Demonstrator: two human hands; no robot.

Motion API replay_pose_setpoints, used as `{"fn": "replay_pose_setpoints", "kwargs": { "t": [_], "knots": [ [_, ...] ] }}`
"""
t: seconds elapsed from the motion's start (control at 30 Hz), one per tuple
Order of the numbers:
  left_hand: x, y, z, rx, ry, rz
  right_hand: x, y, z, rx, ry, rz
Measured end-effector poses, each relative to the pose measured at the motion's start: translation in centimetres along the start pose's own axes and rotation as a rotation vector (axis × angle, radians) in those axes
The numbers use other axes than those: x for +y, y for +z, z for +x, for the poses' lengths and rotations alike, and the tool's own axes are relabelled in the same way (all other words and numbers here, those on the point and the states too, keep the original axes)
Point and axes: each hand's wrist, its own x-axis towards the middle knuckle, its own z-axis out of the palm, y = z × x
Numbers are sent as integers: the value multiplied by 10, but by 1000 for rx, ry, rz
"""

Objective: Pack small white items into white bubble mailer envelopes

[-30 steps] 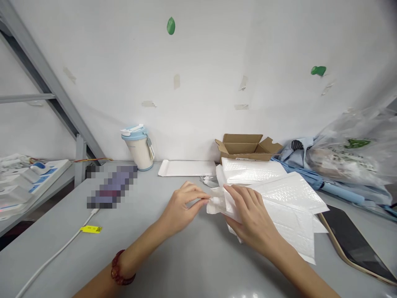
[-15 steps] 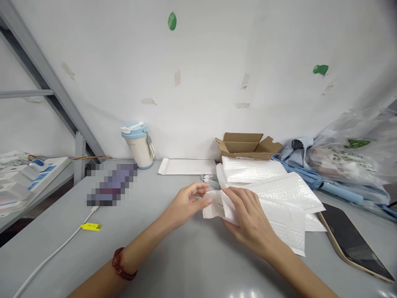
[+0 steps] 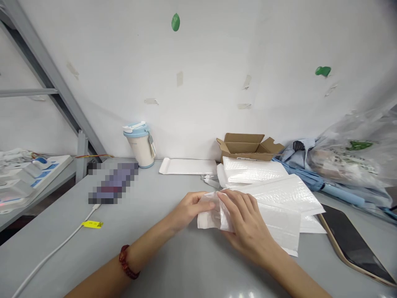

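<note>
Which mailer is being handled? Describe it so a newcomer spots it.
On the grey table, find the spread of white mailers right of centre. At its near left, the held mailer points its end leftward. Unlike its neighbours, it has both left hand and right hand on it.

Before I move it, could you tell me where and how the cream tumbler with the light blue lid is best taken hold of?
Probably round the middle of the cream tumbler, from the front: it stands upright, its rounded side faces you unobstructed, and the white wall is behind.
</note>
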Motion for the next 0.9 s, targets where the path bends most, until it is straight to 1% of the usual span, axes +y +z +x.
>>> {"fn": "replay_pose_setpoints", "kwargs": {
  "t": [0.07,0.17,0.23,0.27,0.4,0.47,0.67,0.83,0.9],
  "knots": [
    [-2,1,0,-23,-8,20,-1,-1,0,4,1,24],
    [-7,3,0,18,4,109,-5,-2,0,-20,-11,65],
    [-7,2,0,17,14,116,-7,-3,0,-33,-12,80],
    [-6,0,0,-7,5,100,-6,-4,0,-30,-8,82],
    [2,-9,-2,-164,-84,23,-2,-4,1,18,13,86],
    [4,-11,-2,-182,-107,38,-2,-4,0,12,16,87],
    [0,-4,-3,-76,-98,154,-6,-4,-2,-63,-4,109],
    [-3,4,-1,40,4,200,-6,-4,-1,-58,-20,121],
    [-6,6,1,98,25,202,-6,-4,-1,-52,-27,116]
  ]
}}
